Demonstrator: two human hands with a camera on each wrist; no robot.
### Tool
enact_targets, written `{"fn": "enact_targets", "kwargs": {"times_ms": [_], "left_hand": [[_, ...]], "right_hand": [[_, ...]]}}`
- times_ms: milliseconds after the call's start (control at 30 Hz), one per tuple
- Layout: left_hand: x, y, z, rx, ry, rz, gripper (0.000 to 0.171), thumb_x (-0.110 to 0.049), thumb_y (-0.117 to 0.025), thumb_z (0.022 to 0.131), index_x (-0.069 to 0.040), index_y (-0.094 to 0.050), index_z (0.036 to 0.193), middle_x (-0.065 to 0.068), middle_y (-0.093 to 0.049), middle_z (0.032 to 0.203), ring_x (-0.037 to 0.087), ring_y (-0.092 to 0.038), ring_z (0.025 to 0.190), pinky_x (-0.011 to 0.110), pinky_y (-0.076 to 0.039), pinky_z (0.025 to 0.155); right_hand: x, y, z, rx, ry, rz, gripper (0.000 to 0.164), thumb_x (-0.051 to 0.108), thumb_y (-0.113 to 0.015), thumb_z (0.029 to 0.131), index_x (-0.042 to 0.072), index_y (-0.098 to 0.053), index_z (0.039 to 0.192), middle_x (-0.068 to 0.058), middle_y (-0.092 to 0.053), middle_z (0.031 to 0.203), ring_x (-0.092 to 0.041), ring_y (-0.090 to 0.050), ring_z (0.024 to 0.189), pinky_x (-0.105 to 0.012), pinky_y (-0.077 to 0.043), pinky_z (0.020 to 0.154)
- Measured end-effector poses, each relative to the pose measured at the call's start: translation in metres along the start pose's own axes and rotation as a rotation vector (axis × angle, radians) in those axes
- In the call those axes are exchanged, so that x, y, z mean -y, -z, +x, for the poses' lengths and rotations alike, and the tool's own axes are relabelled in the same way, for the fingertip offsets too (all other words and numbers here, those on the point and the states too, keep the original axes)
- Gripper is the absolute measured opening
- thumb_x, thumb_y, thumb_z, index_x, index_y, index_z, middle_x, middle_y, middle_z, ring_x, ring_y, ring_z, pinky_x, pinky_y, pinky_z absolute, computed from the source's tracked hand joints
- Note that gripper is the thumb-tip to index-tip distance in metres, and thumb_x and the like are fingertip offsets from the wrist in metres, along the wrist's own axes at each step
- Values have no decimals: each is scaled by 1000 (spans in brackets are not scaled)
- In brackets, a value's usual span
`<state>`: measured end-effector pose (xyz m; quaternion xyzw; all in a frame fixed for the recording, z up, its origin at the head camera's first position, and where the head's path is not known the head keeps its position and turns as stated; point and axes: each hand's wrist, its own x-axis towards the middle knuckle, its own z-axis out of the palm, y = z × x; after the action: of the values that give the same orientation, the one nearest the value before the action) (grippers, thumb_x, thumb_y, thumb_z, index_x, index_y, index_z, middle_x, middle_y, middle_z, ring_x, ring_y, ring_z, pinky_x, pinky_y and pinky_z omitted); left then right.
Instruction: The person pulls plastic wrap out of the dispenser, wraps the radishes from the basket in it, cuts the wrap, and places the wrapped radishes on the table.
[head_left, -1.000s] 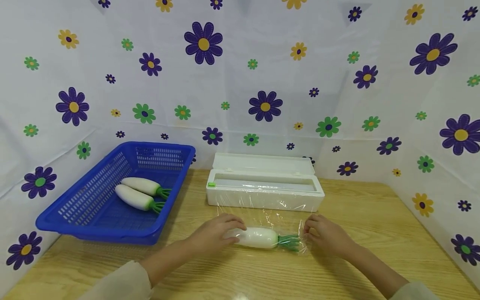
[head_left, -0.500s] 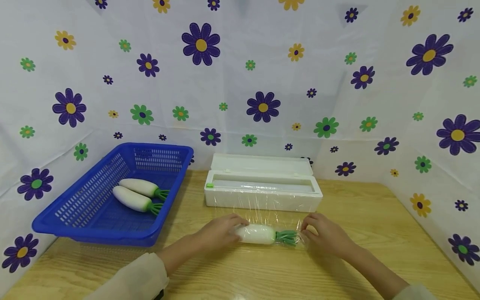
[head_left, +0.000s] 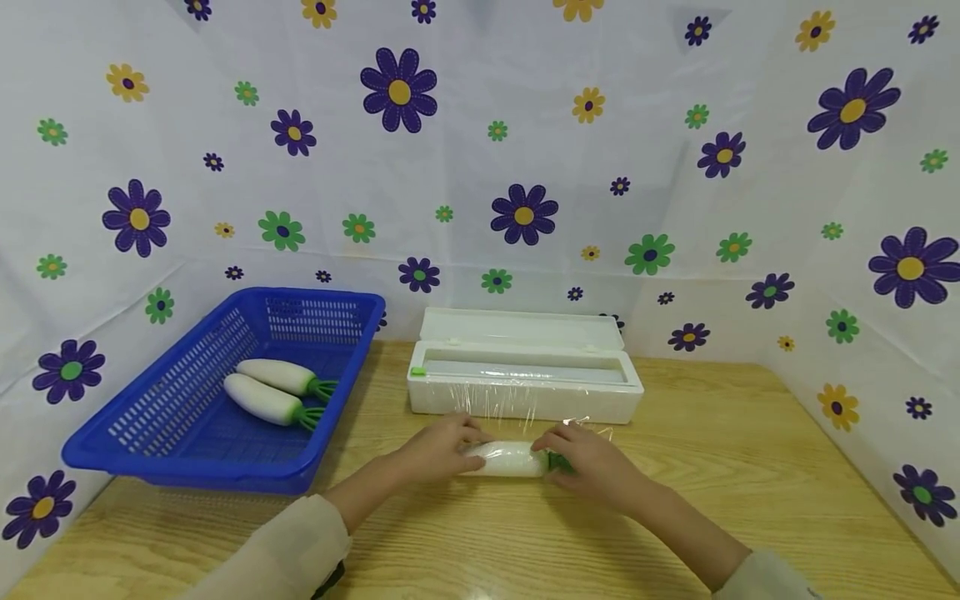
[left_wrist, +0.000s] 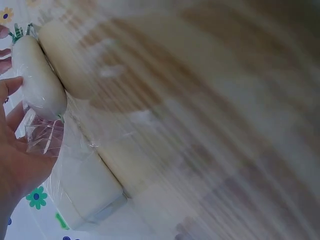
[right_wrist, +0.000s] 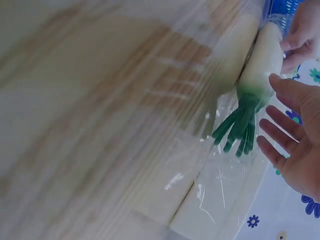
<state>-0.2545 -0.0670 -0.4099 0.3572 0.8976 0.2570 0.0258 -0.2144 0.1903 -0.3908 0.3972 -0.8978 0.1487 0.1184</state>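
A white radish point(head_left: 510, 460) with green leaves point(right_wrist: 240, 125) lies crosswise on the table under clear cling film point(head_left: 498, 406). My left hand point(head_left: 442, 450) holds its blunt end, thumb in front and fingers behind, with crumpled film against the fingers in the left wrist view. At the leafy end, my right hand point(head_left: 596, 471) touches the radish and partly covers the leaves in the head view; its fingers are spread and relaxed in the right wrist view. The film runs back in creases to a white dispenser box point(head_left: 525, 403) with its lid raised.
On the left stands a blue basket point(head_left: 300, 467) with two more white radishes point(head_left: 262, 400) inside. A green slider point(head_left: 418, 372) sits on the box's left front edge. Flower-printed cloth point(head_left: 465, 167) hangs behind and at both sides of the wooden table point(head_left: 480, 542).
The radish has shifted slightly away from me, toward the box. My right hand has moved left from the film beside the leaves onto the leafy end. My left hand stays at the blunt end.
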Motion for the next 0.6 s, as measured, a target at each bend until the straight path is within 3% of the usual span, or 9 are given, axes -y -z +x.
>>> {"fn": "enact_targets", "kwargs": {"times_ms": [100, 300, 467, 600], "left_hand": [[2, 1, 3, 15, 3, -26, 35, -24, -63, 87, -5, -63, 117, 3, -53, 108, 12, -47, 83, 25, -43, 67], [8, 2, 7, 25, 1, -57, 40, -24, -58, 92, -5, -53, 127, 4, -56, 111, 16, -54, 95, 29, -46, 78], [9, 5, 5, -60, -32, 46, 34, -31, -65, 86, -12, -59, 114, 2, -55, 114, 18, -55, 98, 32, -47, 79], [9, 6, 7, -132, -72, 122, 36, -26, -75, 77, -14, -61, 107, 2, -54, 112, 19, -53, 102, 32, -46, 82]], "right_hand": [[0, -5, 7, 8, -22, -33, 34, 7, -75, 73, 10, -59, 103, -1, -56, 97, -18, -55, 85, -33, -48, 72], [-4, -10, 15, 15, -90, -14, 29, 7, -73, 77, 11, -58, 102, 0, -56, 95, -17, -57, 78, -33, -48, 65], [-9, -8, 20, 40, -92, 40, 26, 6, -69, 80, 9, -58, 104, -3, -58, 97, -20, -59, 83, -34, -49, 68], [-12, -7, 24, 53, -108, 78, 24, 6, -65, 84, 6, -59, 107, -5, -59, 102, -22, -59, 88, -35, -49, 72]]}}
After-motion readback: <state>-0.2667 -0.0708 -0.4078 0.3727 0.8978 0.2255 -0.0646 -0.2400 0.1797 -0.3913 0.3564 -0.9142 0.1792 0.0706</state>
